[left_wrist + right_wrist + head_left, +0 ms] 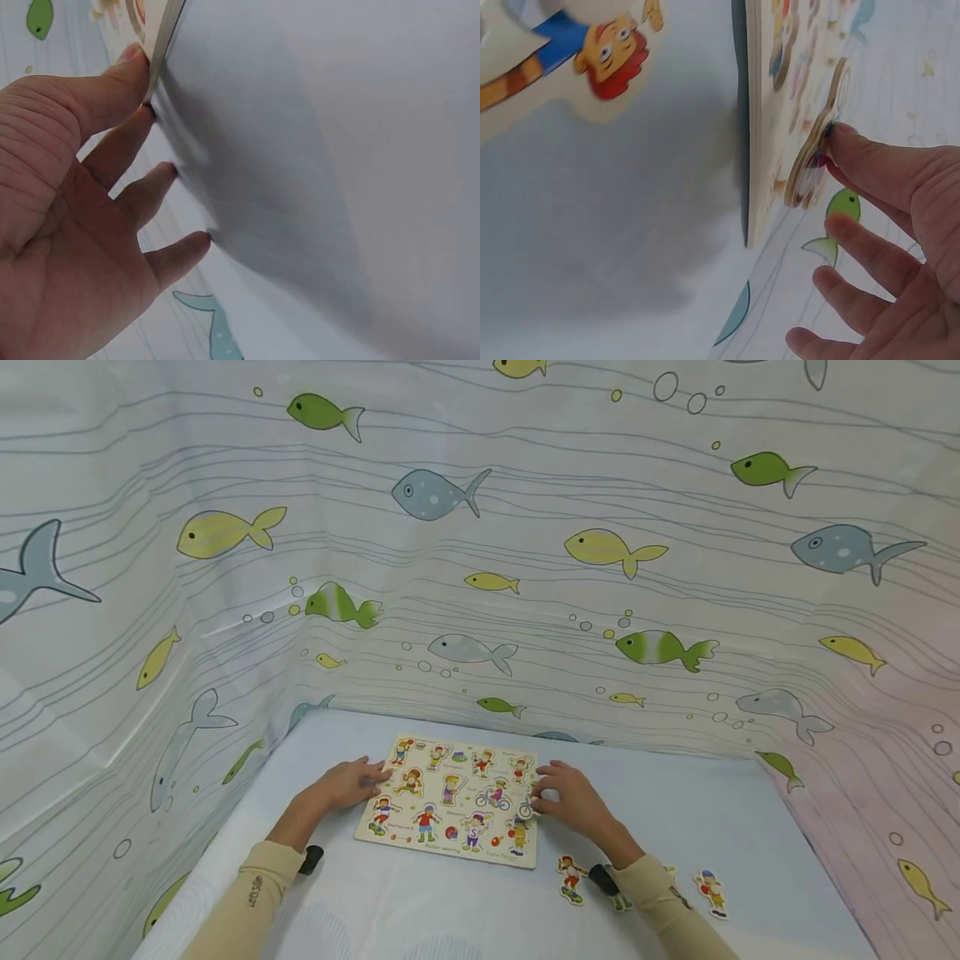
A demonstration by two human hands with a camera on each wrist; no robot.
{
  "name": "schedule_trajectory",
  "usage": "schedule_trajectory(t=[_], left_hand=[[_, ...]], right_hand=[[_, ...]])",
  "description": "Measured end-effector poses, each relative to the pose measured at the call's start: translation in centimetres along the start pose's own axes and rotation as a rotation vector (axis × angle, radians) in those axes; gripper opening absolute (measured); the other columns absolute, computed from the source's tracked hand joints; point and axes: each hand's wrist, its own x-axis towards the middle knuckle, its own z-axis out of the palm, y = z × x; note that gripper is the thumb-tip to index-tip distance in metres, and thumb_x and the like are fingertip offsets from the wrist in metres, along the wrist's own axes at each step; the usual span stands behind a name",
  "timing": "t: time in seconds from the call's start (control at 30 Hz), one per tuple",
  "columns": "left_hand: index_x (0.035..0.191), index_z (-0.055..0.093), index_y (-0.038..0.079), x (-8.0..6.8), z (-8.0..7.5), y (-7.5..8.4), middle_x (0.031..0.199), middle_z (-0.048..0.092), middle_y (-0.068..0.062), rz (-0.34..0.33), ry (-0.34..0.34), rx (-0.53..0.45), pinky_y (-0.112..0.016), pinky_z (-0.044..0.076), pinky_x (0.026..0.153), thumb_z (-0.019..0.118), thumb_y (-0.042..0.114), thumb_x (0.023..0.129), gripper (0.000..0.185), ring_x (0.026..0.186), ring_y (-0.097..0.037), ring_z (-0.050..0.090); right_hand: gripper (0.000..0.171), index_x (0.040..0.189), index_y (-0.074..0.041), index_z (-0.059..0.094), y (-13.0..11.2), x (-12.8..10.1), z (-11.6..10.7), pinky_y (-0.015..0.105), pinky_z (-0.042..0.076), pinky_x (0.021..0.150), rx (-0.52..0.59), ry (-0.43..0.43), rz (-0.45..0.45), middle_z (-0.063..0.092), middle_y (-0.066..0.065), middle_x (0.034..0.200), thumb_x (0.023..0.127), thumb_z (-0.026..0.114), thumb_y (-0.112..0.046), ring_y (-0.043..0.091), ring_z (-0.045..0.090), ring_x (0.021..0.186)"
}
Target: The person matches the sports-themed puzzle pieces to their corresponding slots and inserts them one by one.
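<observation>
Fish-print curtains enclose a pale table. At lower centre lies the puzzle board. The left hand rests on its left edge, fingers straight and spread. The right hand pinches a small piece at the board's right edge. Judged step: seating that piece; it needs aligning over its recess. Loose pieces lie at lower right.

A wooden puzzle board printed with cartoon children lies flat. A small puzzle piece stands tilted against the board's right edge, partly lifted.
</observation>
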Motion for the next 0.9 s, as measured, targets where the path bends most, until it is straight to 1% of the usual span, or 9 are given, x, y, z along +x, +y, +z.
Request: schedule_trajectory(t=[0.13,0.33,0.47,0.57,0.7,0.9], left_hand=[[0.134,0.062,0.008,0.0,0.2,-0.1,0.147,0.047,-0.016,-0.004,-0.012,0.004,-0.065,0.026,0.109,0.066,0.020,0.095,0.041,0.139,-0.049,0.030],[0.133,0.062,0.007,0.0,-0.1,0.1,0.146,0.047,-0.018,0.000,-0.003,0.005,-0.067,0.026,0.108,0.067,0.020,0.094,0.041,0.138,-0.051,0.030],[0.134,0.062,0.007,0.1,-0.1,0.2,0.146,0.047,-0.018,0.005,-0.004,0.006,-0.067,0.026,0.108,0.066,0.019,0.094,0.041,0.138,-0.051,0.030],[0.134,0.061,0.007,0.1,-0.1,0.2,0.146,0.047,-0.018,0.010,-0.006,0.006,-0.067,0.027,0.108,0.066,0.019,0.094,0.041,0.138,-0.051,0.030],[0.134,0.061,0.007,0.1,-0.1,0.3,0.146,0.047,-0.017,0.008,-0.011,0.005,-0.066,0.026,0.108,0.066,0.018,0.095,0.042,0.138,-0.051,0.030],[0.135,0.060,0.007,0.1,-0.2,0.3,0.147,0.047,-0.018,0.005,-0.014,0.022,-0.067,0.027,0.108,0.065,0.019,0.095,0.042,0.138,-0.051,0.030]], right_hand=[[0.005,0.085,-0.023,0.075,-0.4,0.4,0.5,0.057,0.035,0.109,0.008,-0.025,-0.022,0.064,0.009,0.128,0.085,0.080,-0.023,0.036,0.044,0.134],[0.004,0.088,-0.020,0.076,-1.6,1.5,0.8,0.058,0.033,0.110,0.042,-0.052,-0.050,0.063,0.012,0.130,0.086,0.078,-0.022,0.038,0.044,0.134],[0.007,0.090,-0.017,0.077,-2.3,2.3,1.2,0.057,0.034,0.109,0.022,-0.068,-0.076,0.062,0.013,0.130,0.086,0.079,-0.022,0.037,0.046,0.132],[0.008,0.091,-0.017,0.078,-2.8,2.7,1.6,0.054,0.035,0.110,0.012,-0.080,-0.076,0.063,0.012,0.129,0.086,0.079,-0.023,0.034,0.048,0.131],[0.006,0.090,-0.019,0.078,-3.3,3.4,2.0,0.052,0.035,0.110,0.024,-0.093,-0.052,0.062,0.011,0.131,0.087,0.078,-0.024,0.032,0.048,0.131],[0.006,0.090,-0.019,0.077,-3.5,4.3,2.8,0.052,0.037,0.109,0.014,-0.083,-0.050,0.063,0.009,0.130,0.088,0.077,-0.025,0.030,0.049,0.130]])
